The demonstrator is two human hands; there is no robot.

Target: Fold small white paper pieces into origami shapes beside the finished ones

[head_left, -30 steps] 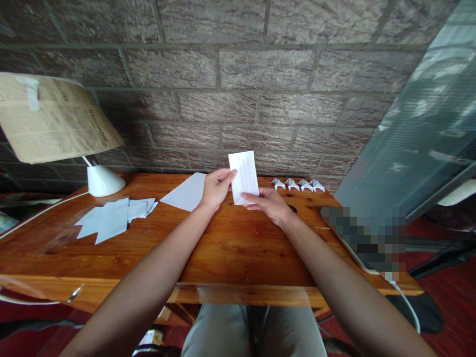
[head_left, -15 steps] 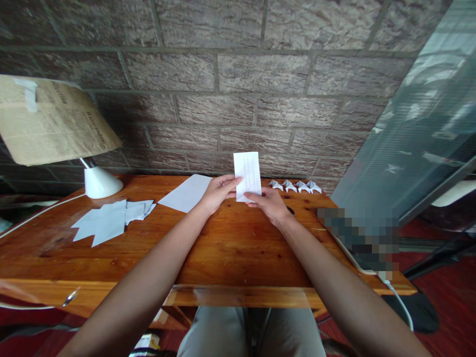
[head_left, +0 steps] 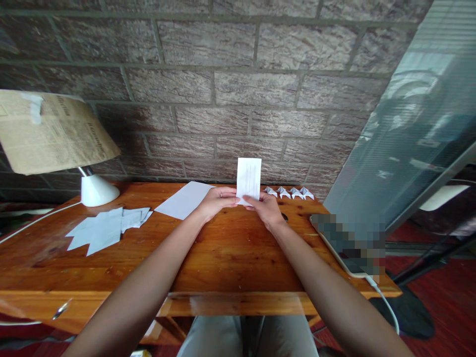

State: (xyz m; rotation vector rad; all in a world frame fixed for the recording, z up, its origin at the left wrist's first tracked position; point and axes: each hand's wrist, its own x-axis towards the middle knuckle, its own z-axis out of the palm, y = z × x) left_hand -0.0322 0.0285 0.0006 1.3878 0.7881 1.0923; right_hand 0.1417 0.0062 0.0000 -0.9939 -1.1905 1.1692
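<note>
A small white rectangular paper (head_left: 249, 176) with faint printed lines is held upright above the back of the wooden desk. My right hand (head_left: 267, 206) pinches its lower right part, thumb across the front and fingers behind. At the lower left corner, my left hand (head_left: 218, 201) grips the edge between thumb and fingers; a ring shows on one finger. Just behind the left hand lies a larger white sheet (head_left: 182, 201), partly covered by that hand. To the right of my right hand stands a row of several small folded paper pieces (head_left: 284, 192).
White cut paper pieces (head_left: 106, 230) lie in an overlapping pile at the left. Behind them stands a lamp (head_left: 98, 191) with a newspaper shade. On the right, a blurred-out device (head_left: 345, 248) has a white cable. A brick wall (head_left: 230, 119) closes off the back.
My left thumb has slid down from the middle of the paper's left edge to its lower left corner. The view has tilted up slightly; the right hand keeps its hold.
</note>
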